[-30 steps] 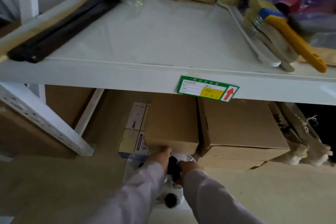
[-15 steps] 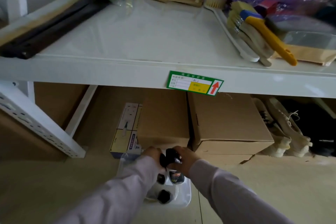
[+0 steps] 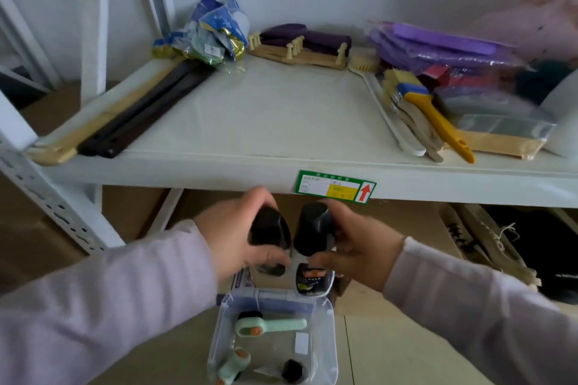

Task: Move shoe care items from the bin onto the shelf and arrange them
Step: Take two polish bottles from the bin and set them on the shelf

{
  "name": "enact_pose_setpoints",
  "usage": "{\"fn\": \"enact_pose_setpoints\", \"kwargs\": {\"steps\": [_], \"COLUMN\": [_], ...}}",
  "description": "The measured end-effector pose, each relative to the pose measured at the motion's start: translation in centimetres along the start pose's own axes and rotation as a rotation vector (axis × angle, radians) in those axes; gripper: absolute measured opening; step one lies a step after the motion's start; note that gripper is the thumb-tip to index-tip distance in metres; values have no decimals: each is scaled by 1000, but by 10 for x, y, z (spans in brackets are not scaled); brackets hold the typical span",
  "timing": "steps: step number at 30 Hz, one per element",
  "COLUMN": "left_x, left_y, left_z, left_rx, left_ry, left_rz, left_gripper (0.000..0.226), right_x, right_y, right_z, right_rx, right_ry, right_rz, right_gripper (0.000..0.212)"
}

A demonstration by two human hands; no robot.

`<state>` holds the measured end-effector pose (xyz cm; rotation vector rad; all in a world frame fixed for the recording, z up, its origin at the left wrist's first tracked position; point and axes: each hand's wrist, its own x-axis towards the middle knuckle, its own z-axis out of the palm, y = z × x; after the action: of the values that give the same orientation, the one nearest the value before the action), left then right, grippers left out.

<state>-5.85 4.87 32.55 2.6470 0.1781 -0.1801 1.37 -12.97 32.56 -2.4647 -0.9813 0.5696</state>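
Note:
My left hand (image 3: 233, 236) grips a black shoe polish bottle (image 3: 269, 233) and my right hand (image 3: 356, 248) grips a second black bottle with an orange label (image 3: 312, 230). Both bottles are held side by side just below the front edge of the white shelf (image 3: 266, 116), above the clear plastic bin (image 3: 328, 350) on the floor. Inside the bin lie a mint green brush (image 3: 270, 323), a second mint green tool (image 3: 233, 364) and a small black item (image 3: 292, 370).
On the shelf, long shoehorns (image 3: 125, 116) lie at the left, foil packets (image 3: 212, 34) and a wooden rack (image 3: 300, 47) at the back, brushes (image 3: 419, 116) and purple packs (image 3: 444, 47) at the right. Canvas shoes (image 3: 488, 247) rest below the shelf.
Both hands rose out of the bin, each lifting a black bottle up to the shelf's front edge. The view tilted upward, showing more of the shelf top.

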Motion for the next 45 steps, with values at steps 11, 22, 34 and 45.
{"fn": "enact_pose_setpoints", "kwargs": {"steps": [11, 22, 34, 45], "left_x": [32, 183, 198, 69], "left_y": [63, 4, -19, 30], "left_z": [-160, -155, -135, -83], "left_rx": [-400, -545, -215, -47], "left_ry": [407, 470, 307, 329], "left_rz": [197, 104, -83, 271], "left_gripper": [64, 88, 80, 31], "right_x": [40, 180, 202, 96], "right_y": [-47, -10, -2, -49], "right_z": [-137, -152, -143, -100], "right_rx": [391, 507, 98, -154], "right_ry": [429, 515, 411, 298], "right_rz": [-376, -173, 25, -132], "right_gripper": [45, 48, 64, 34]}}
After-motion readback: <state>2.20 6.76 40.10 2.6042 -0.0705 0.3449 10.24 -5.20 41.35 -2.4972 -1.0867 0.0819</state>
